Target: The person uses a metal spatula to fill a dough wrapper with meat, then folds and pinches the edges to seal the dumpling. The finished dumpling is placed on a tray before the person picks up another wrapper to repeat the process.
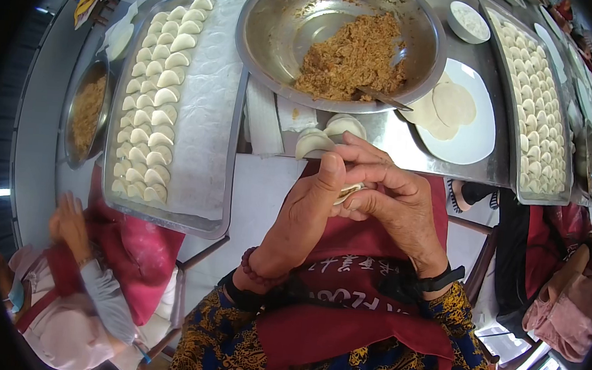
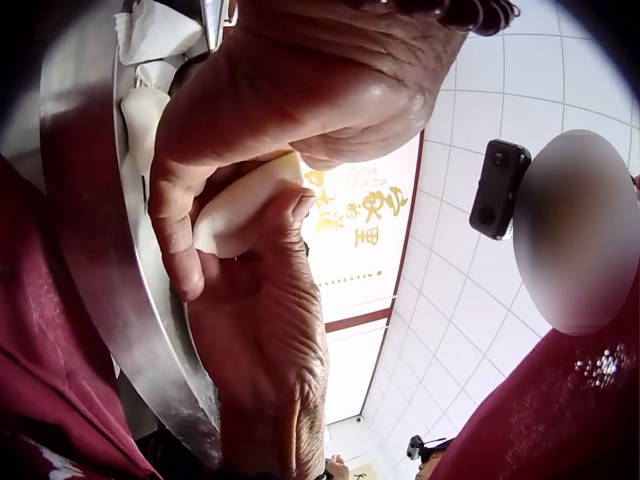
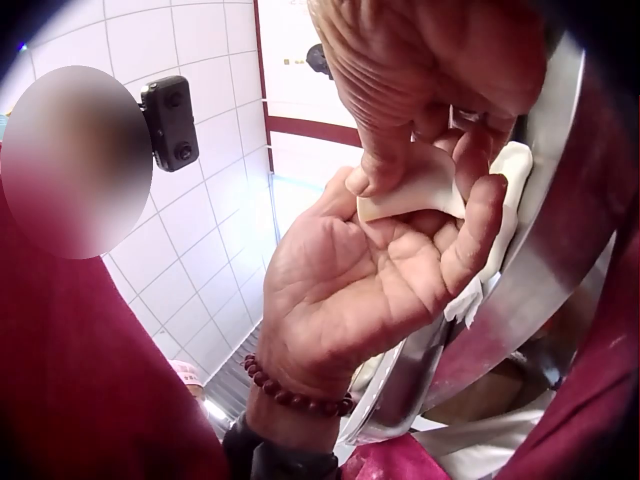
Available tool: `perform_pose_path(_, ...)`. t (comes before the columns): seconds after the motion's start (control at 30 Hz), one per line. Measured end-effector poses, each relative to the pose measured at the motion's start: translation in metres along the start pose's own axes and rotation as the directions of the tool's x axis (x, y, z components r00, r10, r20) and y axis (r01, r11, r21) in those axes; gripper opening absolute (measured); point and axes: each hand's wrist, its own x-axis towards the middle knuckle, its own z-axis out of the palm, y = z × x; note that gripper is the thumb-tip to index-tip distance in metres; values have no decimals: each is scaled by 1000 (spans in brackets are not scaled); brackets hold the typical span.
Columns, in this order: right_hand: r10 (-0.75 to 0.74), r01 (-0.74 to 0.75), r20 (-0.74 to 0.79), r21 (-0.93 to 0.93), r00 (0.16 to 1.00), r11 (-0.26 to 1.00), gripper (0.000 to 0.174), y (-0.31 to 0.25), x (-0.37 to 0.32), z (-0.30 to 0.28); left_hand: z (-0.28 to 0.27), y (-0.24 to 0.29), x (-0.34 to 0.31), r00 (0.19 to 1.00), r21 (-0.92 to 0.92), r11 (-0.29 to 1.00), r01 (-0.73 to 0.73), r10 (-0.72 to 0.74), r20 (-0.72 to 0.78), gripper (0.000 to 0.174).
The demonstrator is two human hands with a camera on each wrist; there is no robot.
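Over the apron, just short of the table edge, both hands work on one half-moon dumpling (image 1: 349, 191). My left hand (image 1: 312, 200) cradles the dumpling (image 3: 425, 185) on its curled fingers, palm up in the right wrist view. From the other side my right hand (image 1: 404, 202) pinches the wrapper's edge between thumb and fingers. In the left wrist view, fingers partly cover the pale dough (image 2: 250, 208). Two folded dumplings (image 1: 313, 143) lie on the table right beyond the hands.
A steel bowl (image 1: 277, 27) of brown filling with a spoon (image 1: 389, 102) stands ahead. Round wrappers (image 1: 453, 103) lie on a white plate (image 1: 477, 140). To the left, a paper-lined tray (image 1: 211, 116) holds rows of dumplings; another full tray (image 1: 542, 197) is at right. Other people sit on both sides.
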Motion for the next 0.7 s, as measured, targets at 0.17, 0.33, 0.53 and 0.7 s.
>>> perform_pose_path(0.17,-44,44,5,-24,999,999,25,3,0,-1,0,-3,2,1000,-32,999,-1,1,7,77)
perform_pose_path(0.33,-88,88,-1,-1,996,996,22,6,0,-1,-3,-4,3,999,-103,995,19,-15,42,74)
perform_pose_path(0.53,-89,114,-145,174,985,978,11,4,0,3,2,-8,4,999,-368,929,40,-35,20,67)
perform_pose_path(0.7,-137,154,-131,127,982,980,14,15,0,-2,0,-18,4,994,-549,829,107,-88,62,53)
